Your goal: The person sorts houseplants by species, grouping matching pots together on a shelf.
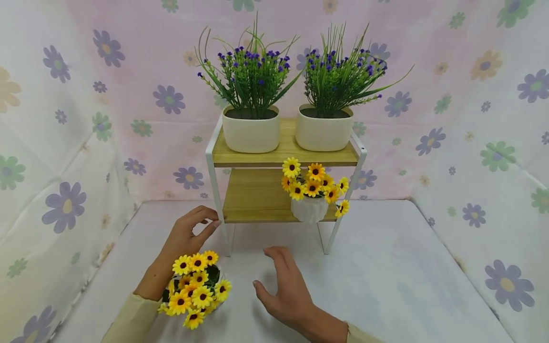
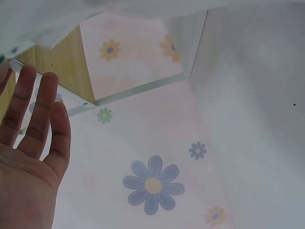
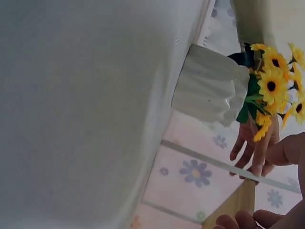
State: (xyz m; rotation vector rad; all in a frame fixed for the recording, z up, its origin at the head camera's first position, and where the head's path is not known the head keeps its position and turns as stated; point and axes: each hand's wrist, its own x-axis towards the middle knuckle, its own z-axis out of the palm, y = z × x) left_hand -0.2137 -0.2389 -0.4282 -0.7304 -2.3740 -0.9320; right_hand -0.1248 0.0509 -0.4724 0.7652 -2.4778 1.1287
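Note:
My left hand [image 1: 193, 229] is at the left front leg of a small two-tier shelf [image 1: 257, 195] with wood boards and a white frame. Its thumb and index fingertips are right at the leg, while the other fingers extend loosely in the left wrist view. In the head view, my right hand [image 1: 288, 290] hovers in front of the shelf, thumb and fingers spread apart with nothing between them. Between my forearms, a pot of yellow artificial sunflowers [image 1: 199, 290] stands on the white table; its ribbed white pot [image 3: 209, 86] shows in the right wrist view.
Two cream oval planters [image 1: 250, 133] with purple flowers and grass stand on the top board. A second white pot [image 1: 310, 209] of yellow sunflowers sits at the right of the lower board, near its front edge. Flower-printed cloth [image 1: 171, 143] surrounds the white tabletop [image 1: 386, 276].

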